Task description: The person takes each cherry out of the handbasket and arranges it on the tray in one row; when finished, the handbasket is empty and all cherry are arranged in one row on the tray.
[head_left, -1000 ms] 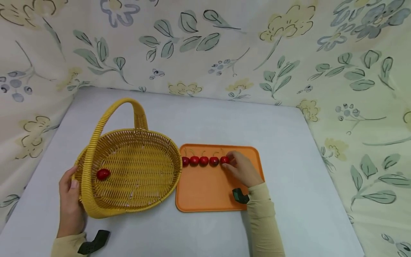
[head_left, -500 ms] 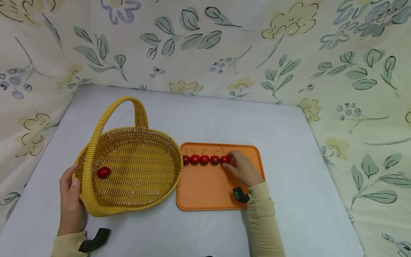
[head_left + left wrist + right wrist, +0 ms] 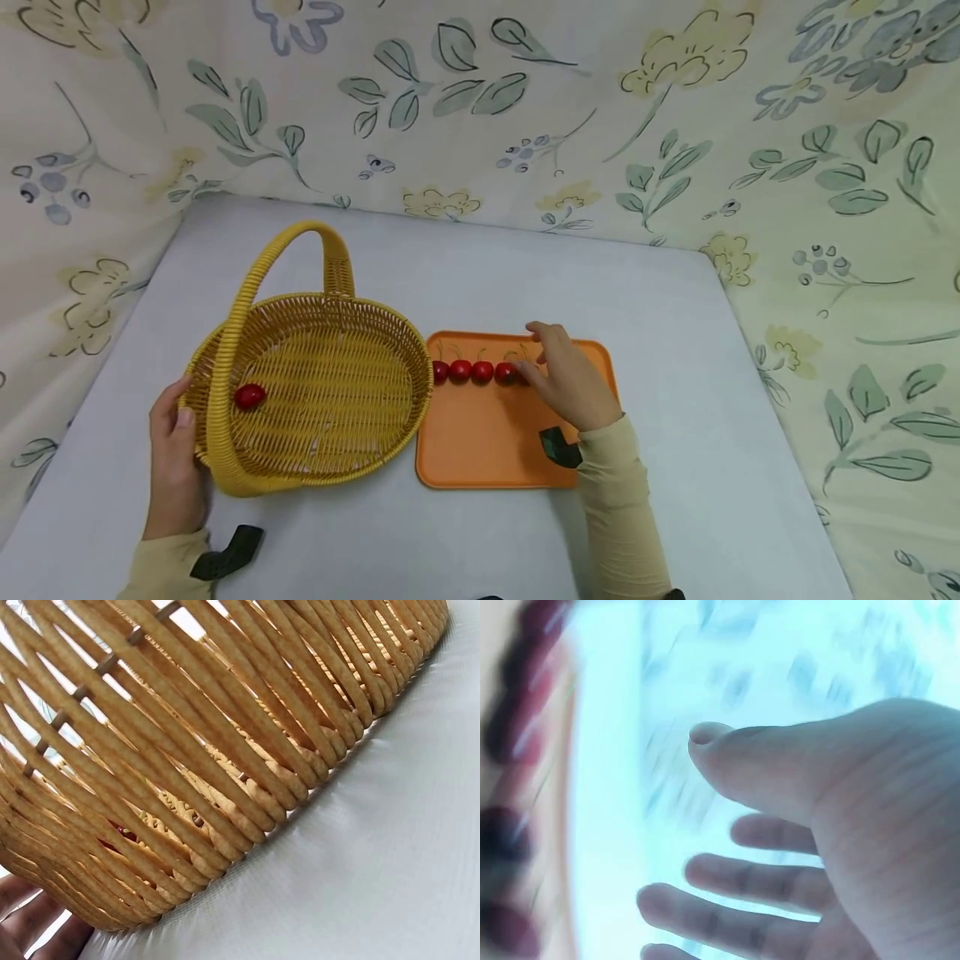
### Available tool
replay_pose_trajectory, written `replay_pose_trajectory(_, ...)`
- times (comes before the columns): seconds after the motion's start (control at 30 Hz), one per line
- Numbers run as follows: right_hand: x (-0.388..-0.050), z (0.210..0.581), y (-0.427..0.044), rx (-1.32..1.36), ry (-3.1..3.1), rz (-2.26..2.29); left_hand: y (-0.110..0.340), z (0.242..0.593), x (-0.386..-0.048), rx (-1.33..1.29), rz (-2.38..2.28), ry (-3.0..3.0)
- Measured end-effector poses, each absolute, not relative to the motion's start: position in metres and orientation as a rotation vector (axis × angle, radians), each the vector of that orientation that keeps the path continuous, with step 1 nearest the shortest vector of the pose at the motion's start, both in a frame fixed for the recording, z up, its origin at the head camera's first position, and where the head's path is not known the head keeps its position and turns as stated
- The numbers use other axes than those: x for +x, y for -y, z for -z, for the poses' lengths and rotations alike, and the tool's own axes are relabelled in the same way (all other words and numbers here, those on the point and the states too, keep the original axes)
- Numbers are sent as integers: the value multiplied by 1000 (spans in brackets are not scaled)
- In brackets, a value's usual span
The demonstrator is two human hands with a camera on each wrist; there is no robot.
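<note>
My left hand (image 3: 176, 467) holds the left rim of a yellow wicker basket (image 3: 330, 408), thumb over the edge. A single red cherry (image 3: 249, 397) lies inside the basket near its left wall. In the left wrist view the basket's woven side (image 3: 202, 742) fills much of the picture, with a few fingers (image 3: 34, 922) at the lower left. Several red cherries (image 3: 482, 372) with stems form a row on an orange tray (image 3: 480, 450). Over the row's right end hovers my right hand (image 3: 573, 385), its fingers spread and holding nothing; it partly hides the last cherry.
The basket's tall arched handle (image 3: 243, 300) rises over its left part. Basket and tray stand side by side on a white-covered table (image 3: 675, 350). A floral cloth (image 3: 480, 125) hangs behind and at the sides. Dark wrist mounts (image 3: 228, 554) sit on both forearms.
My right hand has let go of the cherry at the row's right end, lifted off and spread its fingers. The left hand keeps its hold on the basket.
</note>
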State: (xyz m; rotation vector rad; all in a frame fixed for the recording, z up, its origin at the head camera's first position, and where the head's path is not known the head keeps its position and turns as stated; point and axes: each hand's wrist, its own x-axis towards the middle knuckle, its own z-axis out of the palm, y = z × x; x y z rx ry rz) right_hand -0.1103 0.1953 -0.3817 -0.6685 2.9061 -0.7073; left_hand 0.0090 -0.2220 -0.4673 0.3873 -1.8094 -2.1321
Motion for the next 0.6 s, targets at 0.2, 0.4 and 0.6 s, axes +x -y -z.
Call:
replay_pose_trajectory(0.2,-128,350,-89,-1276,-2560,645,229,465,12,365,2105,1792)
replay_pose_trajectory(0.4,-137,359,33,-1578,-2271,344,229,469,9,324,2098,1806)
replay_pose_trajectory(0.6,-132,385,101,-1519,-2205,3,224,473,12,343,2062,1895)
